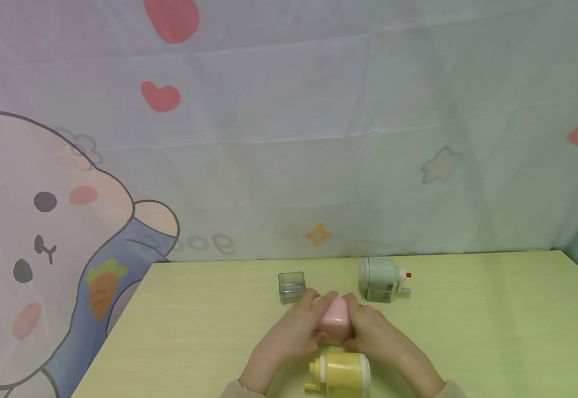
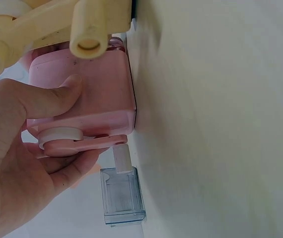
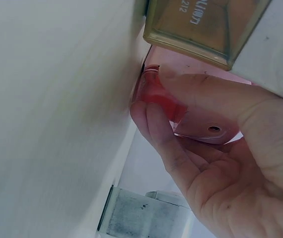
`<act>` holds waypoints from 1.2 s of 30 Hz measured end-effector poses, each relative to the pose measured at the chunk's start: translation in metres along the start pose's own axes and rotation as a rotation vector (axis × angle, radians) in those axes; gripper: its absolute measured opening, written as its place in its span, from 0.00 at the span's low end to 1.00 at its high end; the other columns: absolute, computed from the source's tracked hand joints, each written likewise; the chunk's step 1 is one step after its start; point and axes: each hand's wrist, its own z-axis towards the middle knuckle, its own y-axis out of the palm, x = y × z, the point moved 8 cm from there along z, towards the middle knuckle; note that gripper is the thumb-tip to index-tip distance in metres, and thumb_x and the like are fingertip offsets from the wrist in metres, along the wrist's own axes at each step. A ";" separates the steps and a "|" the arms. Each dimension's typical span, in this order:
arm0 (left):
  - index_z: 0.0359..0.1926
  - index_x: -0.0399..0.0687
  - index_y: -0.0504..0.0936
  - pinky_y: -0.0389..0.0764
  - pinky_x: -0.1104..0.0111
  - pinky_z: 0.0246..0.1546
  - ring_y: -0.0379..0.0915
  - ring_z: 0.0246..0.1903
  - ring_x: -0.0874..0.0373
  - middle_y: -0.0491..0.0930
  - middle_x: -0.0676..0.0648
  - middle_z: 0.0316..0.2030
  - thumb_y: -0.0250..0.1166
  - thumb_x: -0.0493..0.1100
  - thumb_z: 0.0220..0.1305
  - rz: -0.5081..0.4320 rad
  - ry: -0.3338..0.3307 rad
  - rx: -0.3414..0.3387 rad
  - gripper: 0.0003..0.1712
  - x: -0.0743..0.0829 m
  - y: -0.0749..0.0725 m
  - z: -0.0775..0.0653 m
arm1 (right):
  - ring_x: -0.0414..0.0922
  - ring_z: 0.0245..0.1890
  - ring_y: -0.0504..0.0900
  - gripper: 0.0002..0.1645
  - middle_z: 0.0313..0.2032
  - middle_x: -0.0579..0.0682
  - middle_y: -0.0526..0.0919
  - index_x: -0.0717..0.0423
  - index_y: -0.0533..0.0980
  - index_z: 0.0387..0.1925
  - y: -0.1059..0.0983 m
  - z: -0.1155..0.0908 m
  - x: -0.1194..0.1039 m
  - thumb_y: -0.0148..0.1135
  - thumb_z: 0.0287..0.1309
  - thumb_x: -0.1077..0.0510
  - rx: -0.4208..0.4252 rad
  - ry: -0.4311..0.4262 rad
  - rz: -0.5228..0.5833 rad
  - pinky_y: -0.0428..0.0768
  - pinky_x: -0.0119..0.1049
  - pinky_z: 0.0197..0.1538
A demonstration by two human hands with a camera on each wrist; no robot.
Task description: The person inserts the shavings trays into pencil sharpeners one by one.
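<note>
While both hands cup it, pink sharpener sits.

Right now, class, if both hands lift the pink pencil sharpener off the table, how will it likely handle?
The pink pencil sharpener looks like rigid moulded plastic, so probably stiff and light. Its smooth sides may be slippery. The crank handle sticks out, so it could swing or snag.

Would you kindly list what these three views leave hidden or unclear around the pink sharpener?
- Pink sharpener: head view, sides covered by left hand and right hand.
- Yellow sharpener: head view, cut off by the bottom edge.
- Green sharpener: right wrist view, cut off by the bottom edge.
- Clear drawer: contents too small to tell.
</note>
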 end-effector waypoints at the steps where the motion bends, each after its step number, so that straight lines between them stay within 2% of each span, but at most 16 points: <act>1: 0.66 0.52 0.56 0.78 0.71 0.39 0.67 0.38 0.60 0.67 0.43 0.46 0.65 0.36 0.48 0.000 0.001 0.002 0.44 0.000 0.000 0.000 | 0.41 0.26 0.73 0.35 0.29 0.53 0.78 0.63 0.64 0.42 0.000 0.000 0.000 0.70 0.25 0.66 0.001 -0.002 -0.003 0.77 0.39 0.27; 10: 0.66 0.52 0.57 0.78 0.71 0.39 0.66 0.38 0.59 0.67 0.43 0.46 0.66 0.36 0.48 0.007 0.005 0.002 0.44 0.002 -0.001 -0.001 | 0.40 0.24 0.72 0.34 0.27 0.52 0.78 0.63 0.64 0.41 0.001 -0.001 0.001 0.70 0.25 0.68 0.005 -0.006 -0.003 0.76 0.36 0.25; 28: 0.66 0.50 0.56 0.77 0.70 0.41 0.66 0.38 0.59 0.67 0.44 0.45 0.66 0.35 0.47 0.017 0.002 0.001 0.45 0.003 -0.001 -0.001 | 0.39 0.24 0.72 0.34 0.27 0.52 0.78 0.63 0.64 0.40 0.002 0.000 0.001 0.70 0.26 0.67 -0.009 0.000 -0.005 0.76 0.36 0.25; 36: 0.66 0.49 0.57 0.77 0.71 0.39 0.65 0.36 0.60 0.67 0.45 0.43 0.66 0.35 0.47 0.046 0.026 0.025 0.44 0.006 -0.002 -0.001 | 0.39 0.24 0.72 0.34 0.26 0.51 0.78 0.63 0.65 0.40 0.001 0.001 0.002 0.71 0.25 0.67 0.003 0.007 -0.005 0.77 0.36 0.25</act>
